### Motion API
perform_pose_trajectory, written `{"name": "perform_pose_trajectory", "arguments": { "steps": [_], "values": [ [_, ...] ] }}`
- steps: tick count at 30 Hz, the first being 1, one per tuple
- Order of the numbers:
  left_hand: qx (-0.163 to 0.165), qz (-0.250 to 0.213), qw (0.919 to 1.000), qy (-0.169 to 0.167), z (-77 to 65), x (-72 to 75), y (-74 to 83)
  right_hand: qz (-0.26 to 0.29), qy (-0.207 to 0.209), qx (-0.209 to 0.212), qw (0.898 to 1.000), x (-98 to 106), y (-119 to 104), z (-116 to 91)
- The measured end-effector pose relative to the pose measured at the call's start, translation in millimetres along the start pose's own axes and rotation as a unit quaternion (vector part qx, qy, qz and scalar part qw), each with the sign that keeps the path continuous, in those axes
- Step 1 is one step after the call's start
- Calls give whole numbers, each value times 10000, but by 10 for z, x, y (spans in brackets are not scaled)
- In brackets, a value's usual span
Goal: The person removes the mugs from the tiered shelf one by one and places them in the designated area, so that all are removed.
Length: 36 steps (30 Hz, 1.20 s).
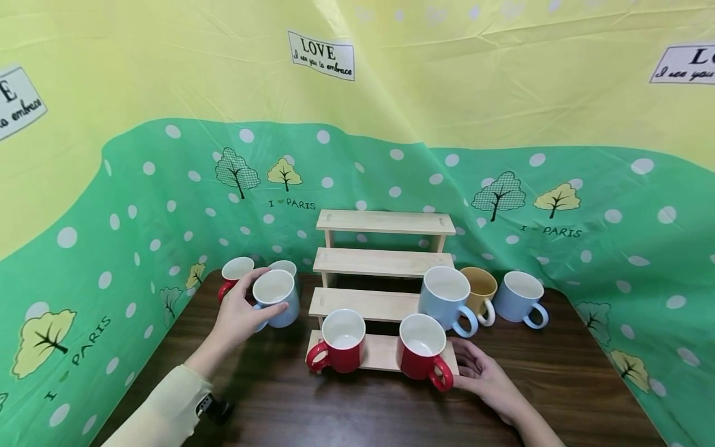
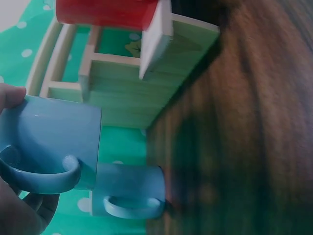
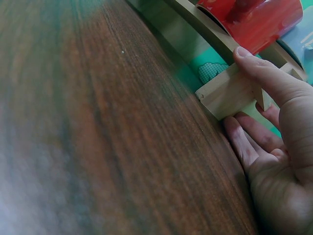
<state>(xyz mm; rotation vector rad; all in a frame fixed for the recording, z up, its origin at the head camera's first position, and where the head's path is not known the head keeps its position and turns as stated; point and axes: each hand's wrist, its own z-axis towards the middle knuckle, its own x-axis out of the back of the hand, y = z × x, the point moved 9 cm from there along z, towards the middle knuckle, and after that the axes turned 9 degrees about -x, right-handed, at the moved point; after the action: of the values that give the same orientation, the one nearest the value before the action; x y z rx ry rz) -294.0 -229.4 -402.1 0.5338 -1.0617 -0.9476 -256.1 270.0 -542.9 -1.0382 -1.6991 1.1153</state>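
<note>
My left hand (image 1: 242, 316) grips a light blue mug (image 1: 276, 298) by its sides, thumb at the front. In the left wrist view this mug (image 2: 54, 137) is raised above the dark table, its handle free of the fingers. My right hand (image 1: 486, 375) holds the right end of the bottom step of a wooden tiered stand (image 1: 385, 264); in the right wrist view the thumb lies on the step's edge and the other fingers are by its side panel (image 3: 230, 93). Two red mugs (image 1: 343, 341) stand on the bottom step, and a light blue mug (image 1: 445, 298) stands at the right of the step above.
Right of the stand, a yellow mug (image 1: 479, 292) and a blue mug (image 1: 519, 298) stand on the wooden table (image 1: 313, 410). At the back left are a red mug (image 1: 237, 268) and another blue mug (image 2: 129, 191). A patterned green and yellow cloth (image 1: 167, 205) hangs behind.
</note>
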Motion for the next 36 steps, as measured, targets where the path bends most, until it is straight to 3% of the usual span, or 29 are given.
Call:
{"name": "perform_pose_trajectory", "arguments": {
  "steps": [8, 18, 36],
  "values": [
    [88, 190, 9997, 154, -92, 0, -166, -21, 25, -48, 10000, 3, -8, -2],
    [187, 220, 9996, 71, -84, -190, -341, 10, 116, -103, 9999, 82, 81, -82],
    [465, 444, 9979, 20, -221, -119, -571, -49, -5, 18, 10000, 5, 26, 13]
  ]
}}
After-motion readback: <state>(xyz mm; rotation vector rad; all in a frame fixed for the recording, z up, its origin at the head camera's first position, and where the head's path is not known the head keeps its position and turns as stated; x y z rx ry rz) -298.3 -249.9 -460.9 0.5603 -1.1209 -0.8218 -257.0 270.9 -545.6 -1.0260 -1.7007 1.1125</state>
